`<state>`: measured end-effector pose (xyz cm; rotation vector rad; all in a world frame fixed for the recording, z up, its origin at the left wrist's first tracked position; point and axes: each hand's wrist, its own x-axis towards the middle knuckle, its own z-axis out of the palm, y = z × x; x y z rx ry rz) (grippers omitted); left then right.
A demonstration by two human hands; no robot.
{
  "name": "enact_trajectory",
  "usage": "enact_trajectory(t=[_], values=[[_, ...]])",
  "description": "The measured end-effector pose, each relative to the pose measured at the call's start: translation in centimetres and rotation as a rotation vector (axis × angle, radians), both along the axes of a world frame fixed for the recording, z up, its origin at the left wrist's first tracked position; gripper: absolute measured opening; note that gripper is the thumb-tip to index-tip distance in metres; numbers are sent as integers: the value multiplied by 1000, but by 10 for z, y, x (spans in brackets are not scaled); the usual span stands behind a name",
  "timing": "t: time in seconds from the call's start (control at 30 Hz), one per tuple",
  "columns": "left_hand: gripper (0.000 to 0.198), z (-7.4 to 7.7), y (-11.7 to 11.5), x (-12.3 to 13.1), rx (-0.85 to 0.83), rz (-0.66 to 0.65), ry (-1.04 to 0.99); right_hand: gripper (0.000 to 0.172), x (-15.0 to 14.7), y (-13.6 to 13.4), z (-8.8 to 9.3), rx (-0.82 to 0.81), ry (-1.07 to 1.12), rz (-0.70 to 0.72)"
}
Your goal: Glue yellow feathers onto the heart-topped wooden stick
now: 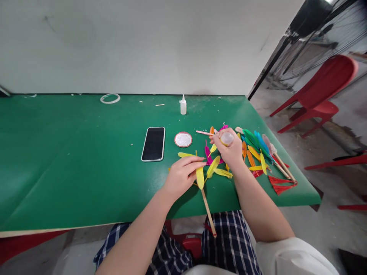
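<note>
Head view: the right hand (pixel 229 149) is curled around a translucent, round-ended container (pixel 227 138); the left hand (pixel 182 172), fingers together and slightly bent, touches yellow feathers (pixel 200 178), its grip impossible to tell. These spread around a slim wooden stick (pixel 208 210) slanting past the table's (pixel 86 164) front edge. Farther out lie a red-rimmed white disc (pixel 183 139), a phone (pixel 153 144), multicoloured feathers (pixel 252 139) toward the right edge, and an upright white bottle (pixel 183 107) nearer the back edge.

Soft light covers the green tabletop (pixel 71 152), faint shadow by the left hand (pixel 182 173); the red plastic chair (pixel 323 86) looks stretched, blurry.
</note>
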<state>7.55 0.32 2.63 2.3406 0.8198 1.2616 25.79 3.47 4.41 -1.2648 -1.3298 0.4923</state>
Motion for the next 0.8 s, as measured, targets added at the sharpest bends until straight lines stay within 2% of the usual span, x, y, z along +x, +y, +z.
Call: enact_trajectory(t=[0.1,0.17,0.23,0.3,0.47,0.57,0.8], values=[[24,-1,0,0,14,-11,0,15,1,0,-5,-6,-329,-84],[23,-1,1,-1,15,-10,0,14,1,1,-7,-52,-518,-84],[24,0,1,-1,5,-4,7,15,2,0,-5,-128,-575,-47],[25,1,2,-3,-14,-1,14,21,3,-2,-2,-203,-440,66],[24,2,4,-7,-57,2,-24,34,7,-5,4,-358,274,532],[23,1,5,-8,-68,12,-49,35,8,-6,7,-413,484,617],[26,-2,6,-10,-58,0,-56,33,4,-7,9,-350,591,693]])
